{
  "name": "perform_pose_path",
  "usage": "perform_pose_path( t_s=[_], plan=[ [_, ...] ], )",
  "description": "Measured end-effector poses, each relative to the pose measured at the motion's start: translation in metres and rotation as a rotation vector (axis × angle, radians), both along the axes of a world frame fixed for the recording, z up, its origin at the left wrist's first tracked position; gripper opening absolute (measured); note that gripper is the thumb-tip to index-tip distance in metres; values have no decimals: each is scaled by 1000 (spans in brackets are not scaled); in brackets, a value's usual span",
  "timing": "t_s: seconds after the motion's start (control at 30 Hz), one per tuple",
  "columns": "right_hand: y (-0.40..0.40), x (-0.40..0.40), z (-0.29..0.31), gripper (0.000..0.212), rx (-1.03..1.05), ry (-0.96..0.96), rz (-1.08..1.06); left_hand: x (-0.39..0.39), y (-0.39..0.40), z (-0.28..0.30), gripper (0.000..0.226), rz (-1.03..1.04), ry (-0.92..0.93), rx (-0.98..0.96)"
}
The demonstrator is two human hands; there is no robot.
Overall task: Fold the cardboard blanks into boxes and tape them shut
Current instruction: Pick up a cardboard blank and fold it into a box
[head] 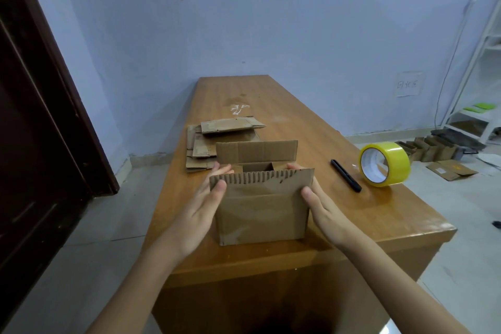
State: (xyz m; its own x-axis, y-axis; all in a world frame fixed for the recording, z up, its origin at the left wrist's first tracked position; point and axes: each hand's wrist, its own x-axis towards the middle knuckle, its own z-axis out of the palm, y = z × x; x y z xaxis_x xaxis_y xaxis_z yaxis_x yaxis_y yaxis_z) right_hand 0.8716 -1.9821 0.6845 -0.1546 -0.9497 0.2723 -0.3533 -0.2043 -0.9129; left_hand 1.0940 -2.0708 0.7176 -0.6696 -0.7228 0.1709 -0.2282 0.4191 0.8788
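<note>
A brown cardboard box (261, 211) stands upright near the front of the wooden table (366, 211). Its near and far long flaps stick up, and the short side flaps are folded inward. My left hand (207, 198) lies flat against the box's left side, its fingers reaching over the folded left flap and its thumb on the near flap. My right hand (315, 198) mirrors it on the right side. Behind the box lies a stack of flat cardboard blanks (217, 141). A yellow tape roll (385, 164) stands on its edge to the right.
A black pen-like tool (345, 175) lies between the box and the tape roll. More folded cardboard (433, 150) sits on the floor at the right, near a white shelf (471, 119). A dark door (40, 116) is on the left.
</note>
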Motion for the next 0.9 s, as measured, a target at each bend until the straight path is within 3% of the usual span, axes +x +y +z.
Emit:
perform_pose_path(
  t_s=[0.07, 0.1, 0.17, 0.33, 0.47, 0.53, 0.6, 0.7, 0.9],
  plan=[
    [2, 1, 5, 56, 23, -28, -20, -6, 0, -1, 21, 58, 75, 4],
    [2, 1, 8, 48, 24, -43, -32, -8, -1, -1, 19, 76, 89, -24],
    [2, 0, 15, 40, 7, -67, -59, -13, -7, -4, 23, 101, 130, -62],
    [-2, 6, 15, 43, 1, -105, -138, -22, -10, -15, 47, 176, 347, -83],
    [-5, 2, 23, 55, 49, -90, -153, -25, -12, -14, 49, 271, 259, -253],
    [-6, -4, 29, 72, 89, -54, -150, -19, -20, -12, 63, 254, 142, -392],
    [-7, -8, 34, 75, 113, 25, -130, -14, -24, -7, 66, 202, 7, -530],
    [-7, -8, 40, 65, 126, 82, -108, -12, -26, -3, 58, 173, -116, -662],
    [-5, -5, 27, 34, 84, 22, -157, -10, -23, -14, 46, 310, -64, -868]
  ],
)
